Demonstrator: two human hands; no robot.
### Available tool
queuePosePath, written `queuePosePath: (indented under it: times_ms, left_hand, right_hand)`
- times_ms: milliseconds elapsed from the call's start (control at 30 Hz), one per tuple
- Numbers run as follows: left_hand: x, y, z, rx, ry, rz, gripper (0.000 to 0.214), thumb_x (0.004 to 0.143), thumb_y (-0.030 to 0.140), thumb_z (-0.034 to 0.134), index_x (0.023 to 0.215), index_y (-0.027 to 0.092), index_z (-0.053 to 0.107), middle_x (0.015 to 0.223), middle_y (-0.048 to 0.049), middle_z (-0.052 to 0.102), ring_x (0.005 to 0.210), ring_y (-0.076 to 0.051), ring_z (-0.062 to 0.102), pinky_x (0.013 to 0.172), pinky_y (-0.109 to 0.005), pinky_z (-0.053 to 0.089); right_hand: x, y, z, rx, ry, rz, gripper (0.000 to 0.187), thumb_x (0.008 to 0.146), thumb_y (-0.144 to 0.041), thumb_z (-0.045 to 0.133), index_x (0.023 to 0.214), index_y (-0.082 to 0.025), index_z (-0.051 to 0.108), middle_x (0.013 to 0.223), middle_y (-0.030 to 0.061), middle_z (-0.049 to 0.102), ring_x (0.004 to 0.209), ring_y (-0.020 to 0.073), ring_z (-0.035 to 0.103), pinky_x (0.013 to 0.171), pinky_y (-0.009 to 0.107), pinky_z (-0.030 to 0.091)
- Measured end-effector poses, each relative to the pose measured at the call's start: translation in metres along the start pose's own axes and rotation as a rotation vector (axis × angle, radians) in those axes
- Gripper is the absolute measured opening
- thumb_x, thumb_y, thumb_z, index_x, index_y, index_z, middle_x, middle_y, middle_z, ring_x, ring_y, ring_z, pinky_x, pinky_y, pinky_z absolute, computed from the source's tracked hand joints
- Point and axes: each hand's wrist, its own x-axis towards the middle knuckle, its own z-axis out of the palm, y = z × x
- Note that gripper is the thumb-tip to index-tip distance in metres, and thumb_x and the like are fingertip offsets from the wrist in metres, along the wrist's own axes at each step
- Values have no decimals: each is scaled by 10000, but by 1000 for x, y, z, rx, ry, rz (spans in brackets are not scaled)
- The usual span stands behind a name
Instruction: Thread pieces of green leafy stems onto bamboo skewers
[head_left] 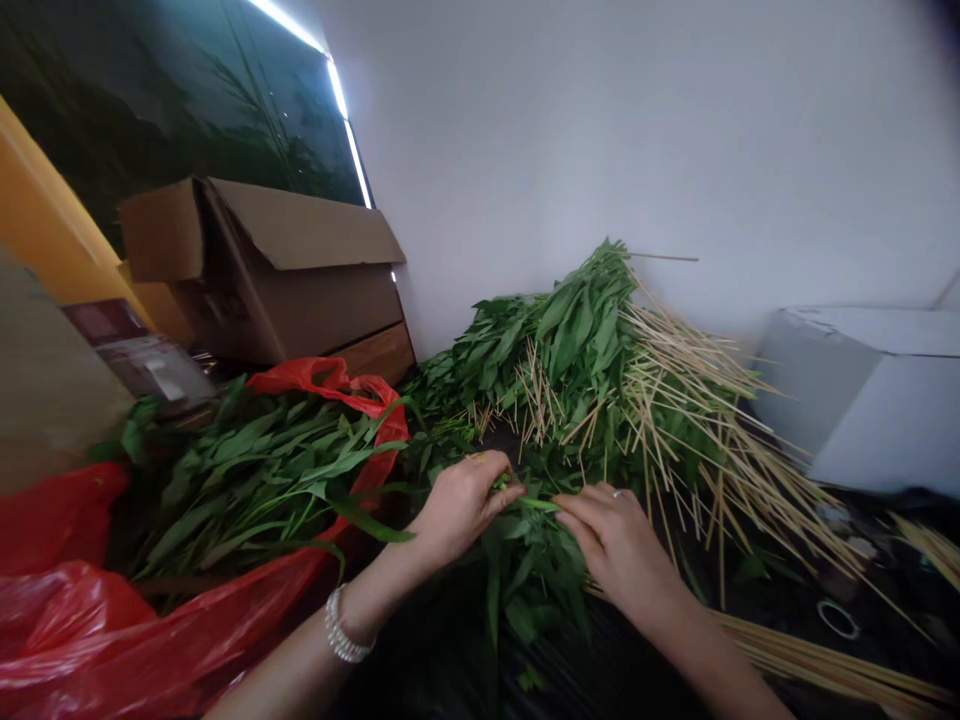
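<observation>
My left hand (459,505) is closed in a pinch on a green leafy stem (525,502) at the middle of the view. My right hand (616,540) pinches the same stem from the right, a ring on one finger. A beaded bracelet sits on my left wrist. Below both hands hangs a bunch of green leaves (529,575). Behind them rises a heap of leafy greens on thin bamboo skewers (600,370).
A red plastic bag (90,610) full of loose greens lies at the left. Cardboard boxes (285,270) stand at the back left, a white box (870,390) at the right. Bare skewers (825,665) lie along the lower right, beside a small ring-shaped thing.
</observation>
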Motion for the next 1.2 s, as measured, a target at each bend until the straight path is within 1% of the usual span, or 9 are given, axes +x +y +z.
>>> queuePosePath:
  times_ms: [100, 200, 300, 433, 600, 767, 967, 1100, 1200]
  left_hand:
    - [-1, -4, 3, 35, -77, 101, 198, 913, 359, 580, 1051, 224, 625, 957, -27, 663, 901, -195, 616, 772, -270, 441]
    - [-2, -4, 7, 7, -97, 118, 143, 916, 296, 583, 984, 224, 686, 900, -22, 683, 863, -182, 636, 762, -250, 449]
    - [-3, 1, 10, -87, 11, 10, 161, 906, 295, 595, 949, 197, 715, 859, -39, 701, 819, -183, 648, 726, -245, 460]
    - [-4, 13, 15, -220, 204, -94, 153, 881, 249, 619, 926, 168, 740, 841, -57, 732, 784, -185, 666, 702, -247, 464]
    - [-5, 19, 21, -326, 289, -121, 131, 844, 244, 657, 898, 178, 757, 831, -41, 753, 755, -177, 684, 694, -245, 469]
    - [-1, -5, 22, -324, 388, -267, 148, 818, 261, 674, 900, 169, 757, 894, -58, 763, 829, -203, 698, 765, -268, 488]
    - [-2, -21, 30, -241, 350, -353, 210, 838, 310, 624, 915, 170, 759, 941, -78, 763, 881, -238, 698, 787, -299, 483]
    - [-1, -22, 26, -334, 297, -425, 292, 861, 376, 579, 937, 153, 750, 950, -65, 762, 893, -231, 692, 786, -281, 479]
    - [0, -21, 19, -374, 192, -381, 313, 885, 371, 533, 968, 147, 736, 950, -43, 756, 893, -209, 681, 786, -254, 471]
  right_hand:
    - [0, 0, 1, 11, 46, -16, 204, 952, -212, 494, 1009, -224, 690, 837, 37, 657, 827, 220, 590, 752, 373, 426]
    - [0, -3, 0, 17, 174, -49, 232, 937, -192, 505, 1106, -226, 659, 975, 67, 643, 929, 236, 579, 813, 396, 447]
    - [1, -10, -4, 21, 357, -74, 266, 907, -203, 549, 1166, -201, 606, 1118, 103, 591, 1065, 264, 535, 907, 429, 436]
    - [2, -14, -6, 74, 472, -20, 152, 888, -267, 609, 1018, -189, 609, 981, 83, 607, 987, 251, 549, 866, 397, 449]
    - [2, -10, -1, 127, 311, -30, 74, 913, -236, 581, 852, -200, 601, 847, 41, 606, 856, 220, 548, 771, 360, 428]
    - [3, -8, -4, 225, 207, 50, 175, 931, -231, 523, 758, -206, 534, 761, 12, 567, 774, 193, 533, 711, 323, 399]
    - [3, -18, -17, 382, 47, 120, 222, 913, -223, 492, 692, -215, 486, 709, -21, 537, 688, 145, 533, 653, 260, 401]
    - [-2, -15, -15, 68, -170, 177, 237, 786, -113, 545, 602, -210, 431, 640, -21, 552, 630, 159, 542, 608, 277, 367]
    - [-4, -7, -10, -143, -232, 223, 216, 820, -183, 571, 620, -207, 492, 671, 6, 610, 638, 198, 575, 617, 316, 370]
